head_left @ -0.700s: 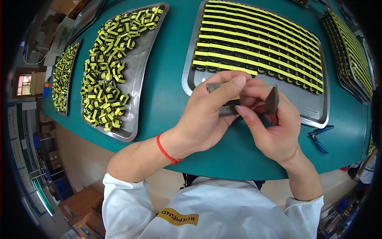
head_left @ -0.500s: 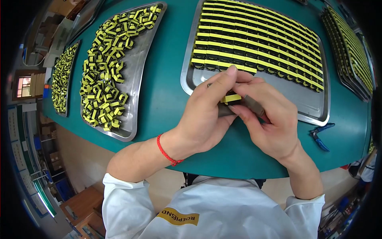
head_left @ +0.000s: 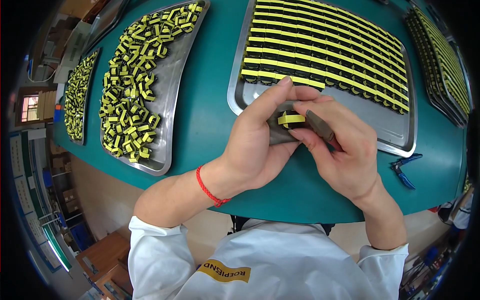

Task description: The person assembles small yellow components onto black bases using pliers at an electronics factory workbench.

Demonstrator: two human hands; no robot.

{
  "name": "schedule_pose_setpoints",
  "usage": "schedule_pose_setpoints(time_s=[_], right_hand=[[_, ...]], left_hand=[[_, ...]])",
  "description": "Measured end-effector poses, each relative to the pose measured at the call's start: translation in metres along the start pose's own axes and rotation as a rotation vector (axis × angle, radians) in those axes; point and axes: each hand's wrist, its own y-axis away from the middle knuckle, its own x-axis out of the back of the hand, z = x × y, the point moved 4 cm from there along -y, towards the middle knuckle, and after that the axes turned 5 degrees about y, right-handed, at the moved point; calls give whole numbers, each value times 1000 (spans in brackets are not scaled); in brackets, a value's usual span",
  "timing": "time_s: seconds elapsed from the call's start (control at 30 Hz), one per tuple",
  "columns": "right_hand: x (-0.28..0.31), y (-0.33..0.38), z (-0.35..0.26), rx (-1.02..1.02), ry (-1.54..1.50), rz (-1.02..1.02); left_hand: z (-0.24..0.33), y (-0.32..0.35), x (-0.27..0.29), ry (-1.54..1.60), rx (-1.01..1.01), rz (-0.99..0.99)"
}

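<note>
Above the bench's (head_left: 205, 107) near edge, the left hand (head_left: 252, 137) grips a gray metal piece (head_left: 281, 135) bearing a yellow-taped transformer (head_left: 291, 119). The right hand (head_left: 347, 150) clasps a gray-headed tool (head_left: 320, 125) just beside it. The transformer, partly covered a moment ago, now shows more fully, leaving its taped face accessible. Beyond, matching transformers (head_left: 327, 55) fill the tray's (head_left: 392, 132) far part.

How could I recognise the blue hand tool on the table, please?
On the green table, find the large metal tray with straight rows of yellow-topped parts. Just below its lower right corner lies the blue hand tool. Its open V shape and blue colour set it apart from those parts.
</note>
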Motion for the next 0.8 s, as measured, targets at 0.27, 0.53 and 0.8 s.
schedule_pose_setpoints(time_s=[0.27,0.53,0.8], right_hand=[[7,4,7,-96,-209,26],[6,6,12,-159,-201,7],[-3,23,4,-406,-636,-132]], left_hand=[[1,-3,4,-45,-69,-51],[5,1,5,1,-106,35],[13,14,-11,-1003,-879,-231]])
